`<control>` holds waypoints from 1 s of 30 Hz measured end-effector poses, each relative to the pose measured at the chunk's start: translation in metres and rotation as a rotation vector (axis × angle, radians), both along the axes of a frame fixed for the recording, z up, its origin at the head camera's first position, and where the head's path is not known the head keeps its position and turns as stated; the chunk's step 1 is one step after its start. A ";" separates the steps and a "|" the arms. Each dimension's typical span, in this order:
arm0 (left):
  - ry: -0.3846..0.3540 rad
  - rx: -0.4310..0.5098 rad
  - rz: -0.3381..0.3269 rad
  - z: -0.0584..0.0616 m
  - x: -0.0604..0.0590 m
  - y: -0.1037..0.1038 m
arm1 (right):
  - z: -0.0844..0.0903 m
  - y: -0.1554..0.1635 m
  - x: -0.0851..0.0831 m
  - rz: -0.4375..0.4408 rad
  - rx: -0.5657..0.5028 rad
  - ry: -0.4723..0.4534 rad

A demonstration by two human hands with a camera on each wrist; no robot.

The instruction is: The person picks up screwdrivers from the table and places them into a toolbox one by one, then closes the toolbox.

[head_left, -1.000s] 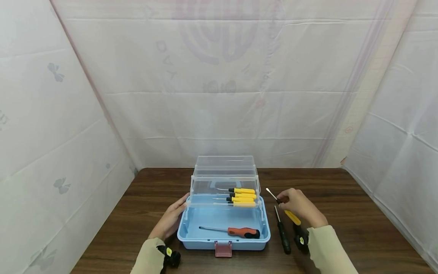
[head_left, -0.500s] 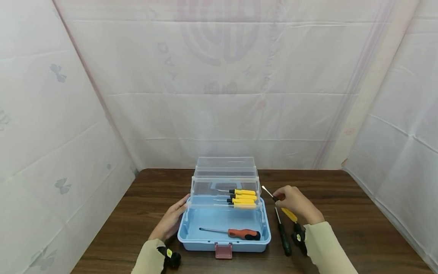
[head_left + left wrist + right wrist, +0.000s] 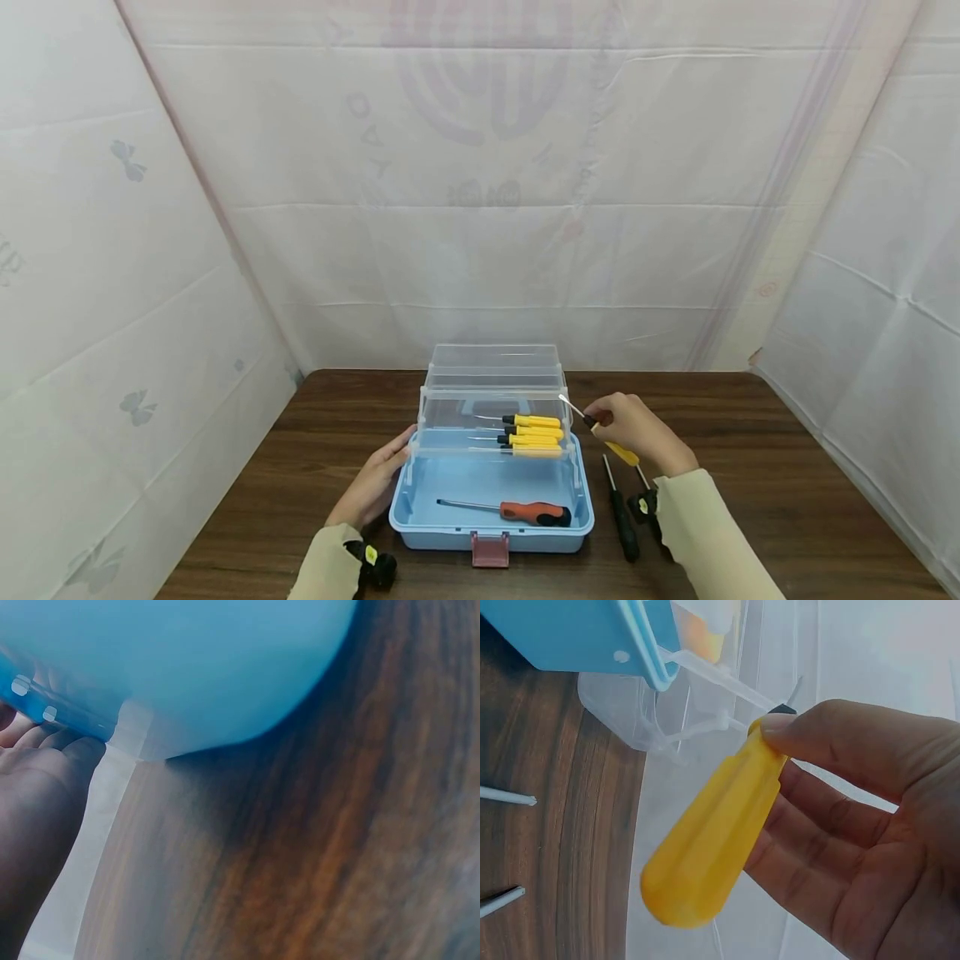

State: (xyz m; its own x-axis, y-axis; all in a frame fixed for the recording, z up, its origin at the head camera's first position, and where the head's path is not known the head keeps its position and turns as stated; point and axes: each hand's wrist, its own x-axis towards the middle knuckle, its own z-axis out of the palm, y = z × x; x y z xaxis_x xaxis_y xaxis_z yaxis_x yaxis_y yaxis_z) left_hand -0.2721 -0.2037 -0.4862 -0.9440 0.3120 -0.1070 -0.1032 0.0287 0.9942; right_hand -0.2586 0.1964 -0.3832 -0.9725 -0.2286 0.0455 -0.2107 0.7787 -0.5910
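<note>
A yellow-handled screwdriver (image 3: 709, 836) hangs in the air to the right of the toolbox, pinched near its black collar between the thumb and fingers of my right hand (image 3: 636, 429). Its metal tip points up and left, by the clear tray. My left hand (image 3: 375, 482) rests against the left side of the blue toolbox (image 3: 491, 539), its fingers laid along the wall. Several yellow screwdrivers (image 3: 536, 433) lie side by side in the raised clear tray (image 3: 450, 408). In the base lies an orange-and-black screwdriver (image 3: 534, 512), its blade to the left.
A dark green-handled screwdriver (image 3: 622, 525) lies on the wooden table (image 3: 315, 433) right of the box. Another screwdriver shaft (image 3: 642, 477) shows beside it, its handle partly hidden by the wrist camera. The clear lid (image 3: 495, 358) stands raised behind. White sheeting (image 3: 480, 250) surrounds the table.
My right hand has lifted the yellow screwdriver and moved it left and away from me, toward the clear tray. The left hand and the toolbox stay put.
</note>
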 end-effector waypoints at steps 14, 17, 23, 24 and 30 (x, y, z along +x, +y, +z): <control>-0.006 0.011 -0.002 0.001 0.001 -0.001 | 0.008 -0.011 -0.009 0.010 0.025 0.026; -0.002 0.010 -0.003 0.001 0.001 -0.001 | 0.009 -0.015 -0.012 0.023 0.030 0.040; -0.003 0.002 -0.010 0.000 0.001 -0.003 | 0.011 -0.021 -0.016 0.068 0.048 0.079; -0.005 0.003 -0.011 0.000 0.001 -0.003 | 0.011 -0.022 -0.016 0.066 0.049 0.080; -0.007 0.016 -0.008 0.001 0.001 -0.003 | 0.015 -0.031 -0.019 0.071 0.041 0.062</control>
